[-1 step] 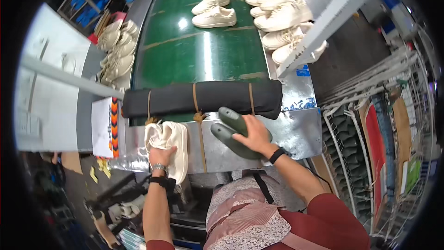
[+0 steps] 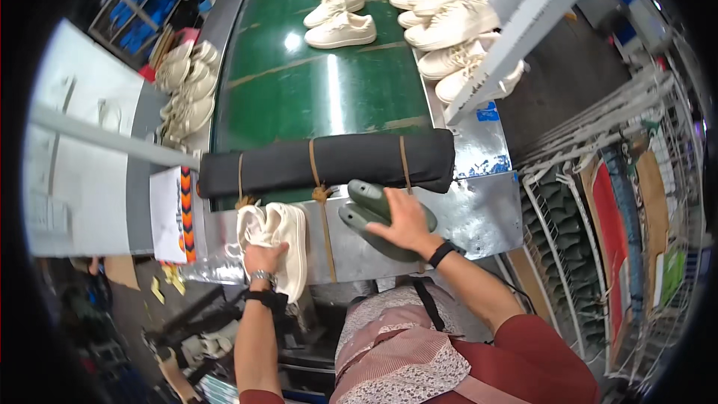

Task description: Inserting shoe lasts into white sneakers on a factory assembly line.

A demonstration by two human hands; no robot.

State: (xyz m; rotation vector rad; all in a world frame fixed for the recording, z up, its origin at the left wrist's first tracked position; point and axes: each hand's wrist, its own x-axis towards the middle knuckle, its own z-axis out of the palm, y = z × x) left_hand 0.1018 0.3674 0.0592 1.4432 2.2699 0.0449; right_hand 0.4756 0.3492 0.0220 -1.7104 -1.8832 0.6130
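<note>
My left hand (image 2: 265, 260) grips a pair of cream lace-up sneakers (image 2: 296, 236), held on end with toes toward me at the metal table's near edge. Its thumb and fingers are closed at the shoes' side, though some fingers are hidden. A pair of dark green shoe lasts (image 2: 365, 193) lies on the metal plate, right of the sneakers. Over them my right hand (image 2: 407, 221) is closed, the thumb across the nearer last and the fingers on the farther one. Just beyond both hands runs a black padded roll (image 2: 280, 170) tied with brown cords.
A green conveyor belt (image 2: 277, 101) carries cream sneakers (image 2: 340, 31) away from me. More sneakers line both side ledges. A white slanted post (image 2: 516, 37) stands at the right, above a wire rack (image 2: 568, 254) of dark soles and boards. At the left is a white-grey cabinet (image 2: 90, 135).
The whole view has shifted slightly. Both hands keep their hold on the sneakers and the shoe lasts, with little other movement.
</note>
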